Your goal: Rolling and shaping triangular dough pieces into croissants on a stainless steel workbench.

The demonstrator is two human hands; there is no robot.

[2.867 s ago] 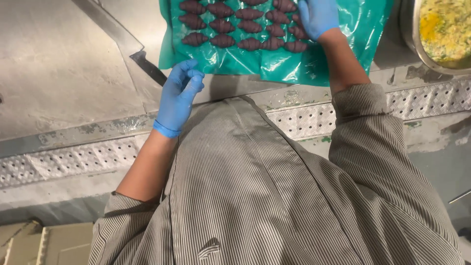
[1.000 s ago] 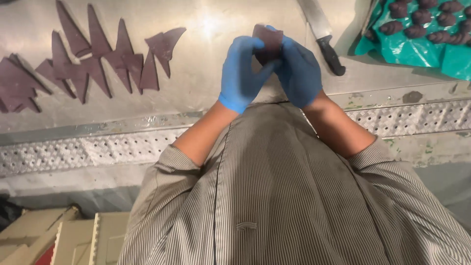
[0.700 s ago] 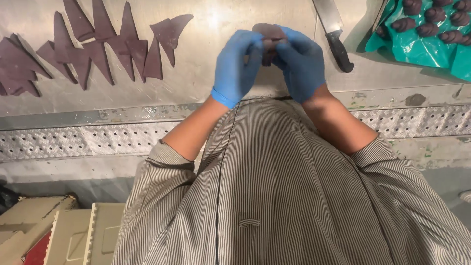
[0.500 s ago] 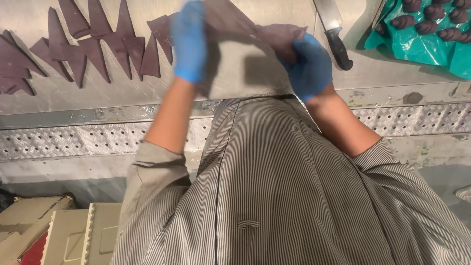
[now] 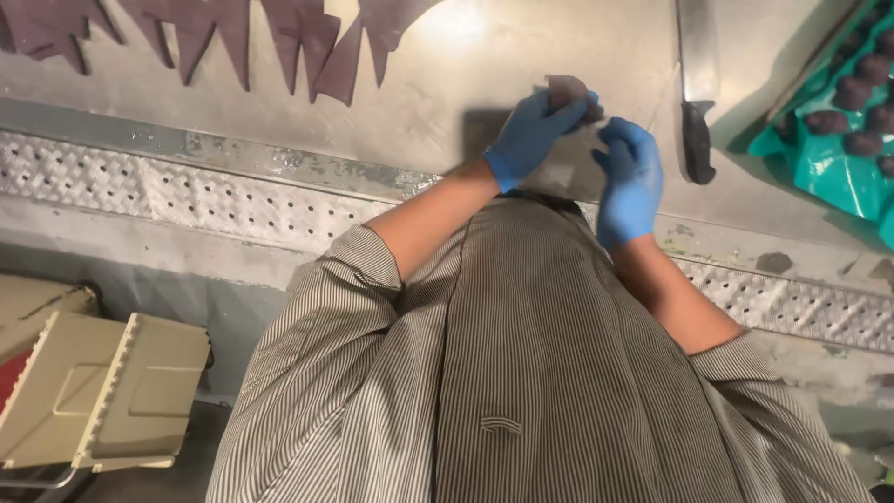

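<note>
Both my hands wear blue gloves over a steel worktable (image 5: 521,56). My left hand (image 5: 533,135) is closed around a small rolled piece of dark purple dough (image 5: 568,91). My right hand (image 5: 630,177) sits just right of it, fingers curled near the same piece; whether it touches the dough I cannot tell. Several dark purple dough triangles (image 5: 317,42) lie along the far left of the table.
A knife (image 5: 697,93) with a black handle lies to the right of my hands. A tray lined with green plastic (image 5: 819,168) holds several rolled dark pieces (image 5: 852,93) at the far right. Beige crates (image 5: 102,391) stand on the floor at lower left.
Earlier my right hand was at the green tray. Then both hands met over a dough piece, stretched it out, and now it is a small roll in my left hand.
</note>
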